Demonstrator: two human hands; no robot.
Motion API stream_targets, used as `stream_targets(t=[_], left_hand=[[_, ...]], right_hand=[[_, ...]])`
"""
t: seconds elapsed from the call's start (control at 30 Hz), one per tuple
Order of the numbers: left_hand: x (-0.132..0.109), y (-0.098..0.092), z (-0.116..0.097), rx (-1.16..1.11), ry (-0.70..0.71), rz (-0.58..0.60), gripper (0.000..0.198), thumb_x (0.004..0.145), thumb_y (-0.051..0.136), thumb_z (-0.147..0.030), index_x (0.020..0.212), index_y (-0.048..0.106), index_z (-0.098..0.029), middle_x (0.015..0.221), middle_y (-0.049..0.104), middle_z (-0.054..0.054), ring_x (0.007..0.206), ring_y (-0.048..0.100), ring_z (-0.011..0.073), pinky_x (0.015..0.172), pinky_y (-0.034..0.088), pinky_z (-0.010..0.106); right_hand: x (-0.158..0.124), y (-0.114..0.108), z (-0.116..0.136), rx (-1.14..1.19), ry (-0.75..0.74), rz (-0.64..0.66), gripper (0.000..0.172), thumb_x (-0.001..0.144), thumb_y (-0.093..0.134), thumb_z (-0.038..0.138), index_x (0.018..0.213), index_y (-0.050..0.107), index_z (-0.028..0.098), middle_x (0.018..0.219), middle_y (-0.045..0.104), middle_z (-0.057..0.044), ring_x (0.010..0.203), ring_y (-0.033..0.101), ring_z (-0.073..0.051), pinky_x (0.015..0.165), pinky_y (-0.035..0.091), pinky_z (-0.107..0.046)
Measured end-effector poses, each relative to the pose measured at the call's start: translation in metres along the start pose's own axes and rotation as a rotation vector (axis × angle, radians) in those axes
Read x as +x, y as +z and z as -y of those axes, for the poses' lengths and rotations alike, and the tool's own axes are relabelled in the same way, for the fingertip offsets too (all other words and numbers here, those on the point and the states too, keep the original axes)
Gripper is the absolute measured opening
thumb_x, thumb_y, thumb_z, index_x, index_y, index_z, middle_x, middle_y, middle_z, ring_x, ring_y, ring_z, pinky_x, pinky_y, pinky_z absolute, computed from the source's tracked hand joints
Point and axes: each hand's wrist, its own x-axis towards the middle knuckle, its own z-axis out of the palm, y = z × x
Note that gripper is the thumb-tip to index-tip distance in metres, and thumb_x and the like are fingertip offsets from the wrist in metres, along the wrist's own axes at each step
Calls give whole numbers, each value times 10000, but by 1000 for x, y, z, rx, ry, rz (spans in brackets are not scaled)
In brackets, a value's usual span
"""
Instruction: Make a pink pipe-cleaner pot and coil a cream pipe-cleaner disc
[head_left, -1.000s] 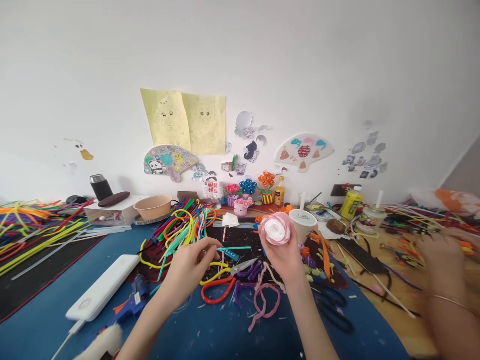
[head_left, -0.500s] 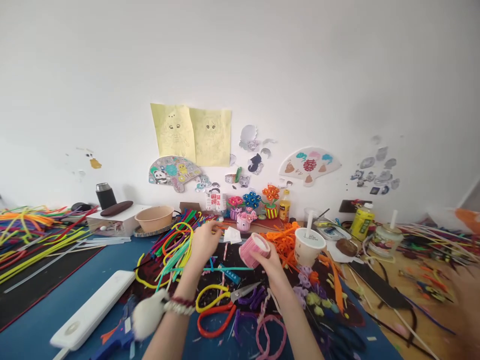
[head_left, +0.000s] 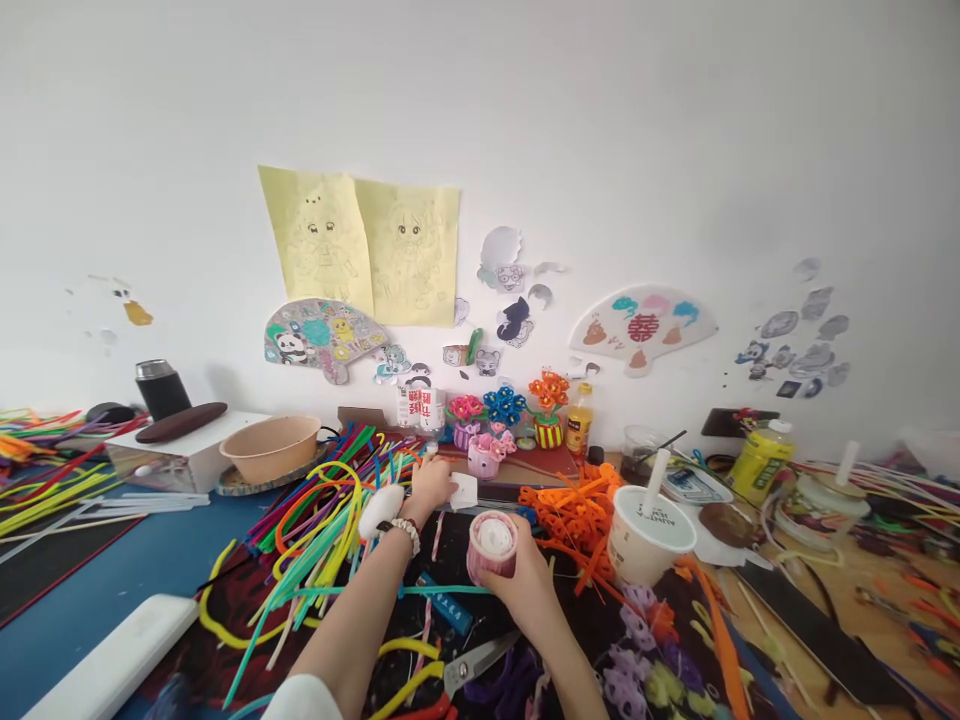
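Observation:
My right hand (head_left: 517, 575) is wrapped round a small pink pot (head_left: 483, 580), its side ribbed like wound pipe cleaners. The pot is tipped so that its round white inside faces me. Further forward, my left hand (head_left: 430, 482) reaches over the right edge of a heap of coloured pipe cleaners (head_left: 315, 535). Its visible fingers are apart, beside a white paper piece (head_left: 465, 491); whether they touch it I cannot tell. Ahead stands a pink pot with pink flowers (head_left: 486, 458). Below my hands lie yellow-handled scissors (head_left: 480, 665) and a blue packet (head_left: 446, 603).
Orange pipe cleaners (head_left: 574, 510) and a lidded drink cup with a straw (head_left: 651, 540) are at the right. A tan bowl (head_left: 270, 448) and a white power bank-like bar (head_left: 112, 665) are at the left. Small flower pots and a juice bottle (head_left: 579, 420) line the wall.
My view has moved closer to the wall. My left hand has reached further forward, beside the white paper. The pink pot has turned in my right hand, so its opening shows more.

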Motion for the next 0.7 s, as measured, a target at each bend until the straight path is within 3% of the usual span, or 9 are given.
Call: stream_targets(t=[0.1,0.2,0.33,0.4,0.47,0.57,0.7], left_hand=[[1,-4,-2,-61,16,-15,336,935,590,-331,1230,574,-172,1244,601,98,1045,625,229,874,545,443],[-9,-20,-4,-161,41,-66,344,932,595,-332,1232,571,-166,1238,603,98,1044,627,232,871,546,445],[-45,-51,-9,-346,127,-164,310,935,591,-335,1190,592,-160,1187,627,89,997,640,214,847,553,423],[-71,-64,-14,-453,180,-224,232,930,592,-310,1087,613,-141,1032,670,58,888,656,183,794,550,376],[-97,-72,-20,-561,228,-271,134,909,579,-272,984,608,-164,896,698,20,812,655,157,721,520,282],[-127,-72,-30,-696,261,-292,130,868,595,-301,903,595,-175,800,705,1,701,634,138,595,461,224],[-142,-58,-36,-844,271,-280,267,840,618,-362,1012,612,-157,816,727,29,655,642,146,524,448,210]], right_hand=[[-1,0,-6,-12,-5,12,576,569,754,139,1122,615,214,1106,679,-72,1068,621,-320,945,459,-405],[0,-2,-4,-48,-25,-89,680,562,817,233,1202,589,209,1230,616,-114,1182,553,-357,1025,402,-458],[2,-10,14,-52,-130,-288,577,664,804,355,1198,618,236,1215,596,-126,1183,505,-353,1064,343,-500],[2,-13,25,6,-147,-313,505,672,805,392,1138,674,250,1161,615,-123,1128,514,-345,1027,376,-488],[0,-14,34,72,-113,-270,475,692,786,443,1114,699,243,1091,644,-115,973,566,-308,894,467,-442],[-6,-11,45,233,-3,-84,433,727,746,509,1019,733,190,910,692,-90,757,586,-240,700,510,-357],[-14,-8,53,330,50,56,400,731,732,545,786,760,150,667,663,-43,577,550,-183,518,472,-287]])
